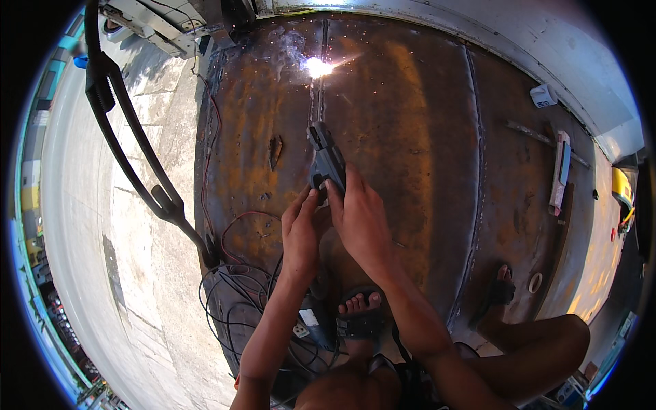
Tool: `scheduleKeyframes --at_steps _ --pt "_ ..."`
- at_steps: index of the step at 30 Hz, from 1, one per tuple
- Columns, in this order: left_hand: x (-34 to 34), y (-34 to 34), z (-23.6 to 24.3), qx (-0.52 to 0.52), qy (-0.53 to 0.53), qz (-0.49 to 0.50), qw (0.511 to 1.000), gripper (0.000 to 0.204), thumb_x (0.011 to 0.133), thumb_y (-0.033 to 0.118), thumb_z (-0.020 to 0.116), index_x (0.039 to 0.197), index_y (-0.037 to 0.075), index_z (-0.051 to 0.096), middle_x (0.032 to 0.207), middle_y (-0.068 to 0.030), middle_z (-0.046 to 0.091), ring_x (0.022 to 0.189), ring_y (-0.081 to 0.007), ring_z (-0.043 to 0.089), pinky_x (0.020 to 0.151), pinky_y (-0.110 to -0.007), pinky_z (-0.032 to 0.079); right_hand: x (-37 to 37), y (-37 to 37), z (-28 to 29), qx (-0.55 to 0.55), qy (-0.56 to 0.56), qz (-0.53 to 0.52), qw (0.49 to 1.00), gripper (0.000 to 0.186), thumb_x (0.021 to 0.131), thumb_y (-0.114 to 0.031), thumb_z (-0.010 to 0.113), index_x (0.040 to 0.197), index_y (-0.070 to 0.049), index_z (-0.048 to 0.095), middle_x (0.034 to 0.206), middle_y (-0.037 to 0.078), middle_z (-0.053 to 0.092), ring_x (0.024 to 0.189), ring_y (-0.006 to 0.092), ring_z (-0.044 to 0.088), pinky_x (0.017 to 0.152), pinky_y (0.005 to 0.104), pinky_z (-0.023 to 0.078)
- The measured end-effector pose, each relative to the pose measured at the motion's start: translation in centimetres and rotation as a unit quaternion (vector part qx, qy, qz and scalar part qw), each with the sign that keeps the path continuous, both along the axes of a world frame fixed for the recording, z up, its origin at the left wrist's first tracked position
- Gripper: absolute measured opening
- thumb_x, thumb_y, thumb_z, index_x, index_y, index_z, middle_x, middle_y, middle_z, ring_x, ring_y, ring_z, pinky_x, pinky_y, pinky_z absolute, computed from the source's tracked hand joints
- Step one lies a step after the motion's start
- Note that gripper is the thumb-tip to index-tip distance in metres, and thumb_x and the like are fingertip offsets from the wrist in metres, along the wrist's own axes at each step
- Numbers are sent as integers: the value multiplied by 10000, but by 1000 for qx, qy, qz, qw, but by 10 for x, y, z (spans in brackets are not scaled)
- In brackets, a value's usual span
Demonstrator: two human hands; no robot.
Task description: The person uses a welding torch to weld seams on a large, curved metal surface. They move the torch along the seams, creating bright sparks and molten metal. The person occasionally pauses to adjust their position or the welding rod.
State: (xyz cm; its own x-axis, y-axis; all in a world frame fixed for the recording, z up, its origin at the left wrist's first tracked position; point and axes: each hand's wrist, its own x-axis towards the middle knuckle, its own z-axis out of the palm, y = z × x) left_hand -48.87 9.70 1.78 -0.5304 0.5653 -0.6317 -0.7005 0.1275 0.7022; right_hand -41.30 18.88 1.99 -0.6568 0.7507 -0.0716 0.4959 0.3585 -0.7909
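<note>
My right hand (359, 222) is wrapped round a dark grey welding electrode holder (328, 160), its thumb lying along the handle. My left hand (299, 232) closes on the lower part of the same holder from the other side. The holder points away from me over a rusty brown steel plate (372, 123). Beyond its tip a bright white welding arc (318, 67) burns on a seam (324, 37), throwing sparks and pale smoke. A thin line runs from the holder toward the arc; I cannot tell the rod from the seam there.
Black cables (236, 290) lie coiled by my left forearm, beside a sandalled foot (359, 314). At left stands a bent black bar (140, 143). On the right lie a spirit level (560, 174), a flat metal strip (533, 133), a white cup (543, 96) and a ring (535, 283).
</note>
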Motion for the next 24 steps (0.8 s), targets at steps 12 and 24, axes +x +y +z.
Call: scheduleKeyframes --at_steps 12,24 --pt "0 -1 -3 -7 -4 7 1000 394 1103 261 486 1392 9 580 1256 -104 683 1112 -219 690 953 -352 526 0 0 -1 -15 3 -1 1000 439 1053 -208 588 1327 116 476 1121 337 652 957 505 681 751 538 578" --pt "0 1 2 7 -2 2 1000 389 1097 263 505 1382 11 585 1262 -102 679 1111 -223 685 953 -356 525 -1 -1 -1 -2 -7 -5 1000 423 1057 -217 583 1308 107 483 1089 334 660 935 503 687 732 540 580"
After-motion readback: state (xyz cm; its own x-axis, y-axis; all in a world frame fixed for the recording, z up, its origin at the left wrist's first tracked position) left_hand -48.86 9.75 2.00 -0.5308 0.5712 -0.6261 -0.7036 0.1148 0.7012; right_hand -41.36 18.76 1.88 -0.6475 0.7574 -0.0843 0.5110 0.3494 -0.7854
